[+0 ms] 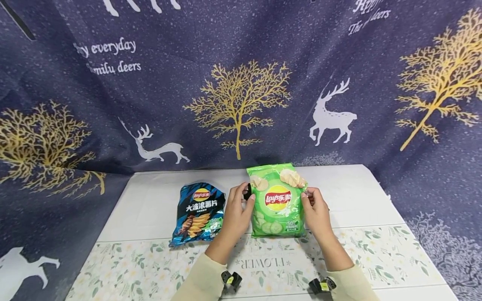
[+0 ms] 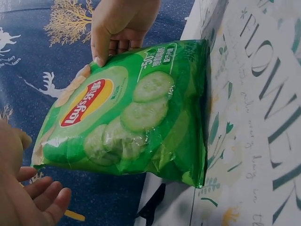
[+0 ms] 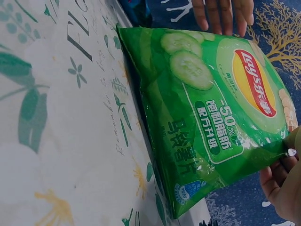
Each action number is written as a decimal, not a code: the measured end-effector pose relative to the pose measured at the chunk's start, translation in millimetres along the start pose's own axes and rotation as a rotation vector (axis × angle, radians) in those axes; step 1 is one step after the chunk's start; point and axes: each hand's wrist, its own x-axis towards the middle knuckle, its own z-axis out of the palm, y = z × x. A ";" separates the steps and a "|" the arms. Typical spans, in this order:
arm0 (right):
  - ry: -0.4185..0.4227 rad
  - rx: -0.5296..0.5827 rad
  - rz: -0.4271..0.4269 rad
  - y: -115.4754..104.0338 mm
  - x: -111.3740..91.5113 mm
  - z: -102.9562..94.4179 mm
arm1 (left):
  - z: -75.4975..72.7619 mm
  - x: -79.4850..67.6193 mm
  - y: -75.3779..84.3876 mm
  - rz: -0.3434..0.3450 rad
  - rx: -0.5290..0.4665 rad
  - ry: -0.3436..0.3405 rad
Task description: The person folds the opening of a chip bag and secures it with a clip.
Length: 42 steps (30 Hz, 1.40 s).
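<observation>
A green Lay's potato chip bag [image 1: 278, 215] stands upright on the table, its cucumber-printed front towards me. My right hand [image 1: 317, 213] pinches its right edge, thumb on the front and fingers curled behind, as the right wrist view also shows. At the opposite edge is my left hand [image 1: 237, 211]; in the left wrist view its fingers [image 2: 44, 195] are loosely spread beside the bag without gripping it. A small black object [image 1: 247, 191] shows between the left fingers and the bag, mostly hidden. Left of that hand lies a dark blue Lay's chip bag [image 1: 193, 200].
The white table [image 1: 150, 196] bears a floral strip with the word FLOWER across its front part. Behind it hangs a dark blue cloth [image 1: 165, 104] printed with deer and golden trees. Black wrist bands [image 1: 231, 281] sit over both pale sleeves.
</observation>
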 end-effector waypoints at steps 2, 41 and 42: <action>0.001 -0.003 0.002 0.2 0.0 0.3 | 1.1 1.2 0.1 0.020 0.001 0.041; 0.012 0.000 -0.011 -5.4 -2.8 -1.2 | -7.5 19.7 21.2 0.166 0.084 0.162; 0.014 0.001 -0.014 -5.4 -2.7 -1.1 | -7.7 20.4 21.9 0.172 0.088 0.167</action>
